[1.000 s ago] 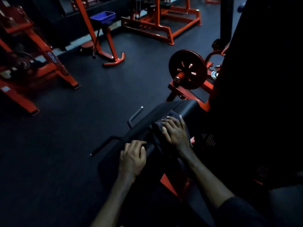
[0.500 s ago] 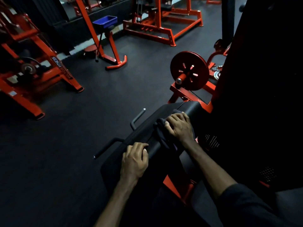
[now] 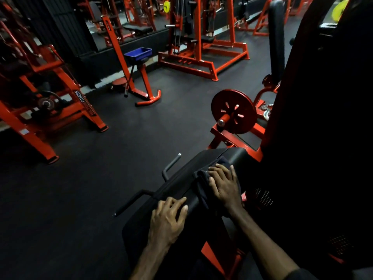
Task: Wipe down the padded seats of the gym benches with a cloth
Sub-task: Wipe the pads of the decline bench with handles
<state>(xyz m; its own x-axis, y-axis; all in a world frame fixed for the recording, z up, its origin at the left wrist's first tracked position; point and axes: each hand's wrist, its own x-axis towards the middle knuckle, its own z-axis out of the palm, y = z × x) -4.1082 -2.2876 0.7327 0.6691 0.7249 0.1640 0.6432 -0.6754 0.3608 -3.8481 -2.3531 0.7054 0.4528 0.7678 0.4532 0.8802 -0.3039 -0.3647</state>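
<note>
The right hand [image 3: 225,184] lies flat on a dark cloth [image 3: 202,184], its fingers spread and nearly straight, pressing the fabric onto the black padded seat [image 3: 181,184] rather than gripping it; a broad flat palm probably spreads the pressure so the cloth drags evenly over the vinyl. The cloth sits near the far end of the seat, bunched along the thumb side of the hand, with a fold hanging down toward the near edge. The left hand [image 3: 167,219] rests on the seat's left edge closer to the person, fingers bent over the rim and holding nothing loose, apparently bracing the body while the other hand works. Two grey handle bars [image 3: 171,164] stick out from the left edge. Beyond the far end stands a red weight plate [image 3: 234,111] on its peg.
</note>
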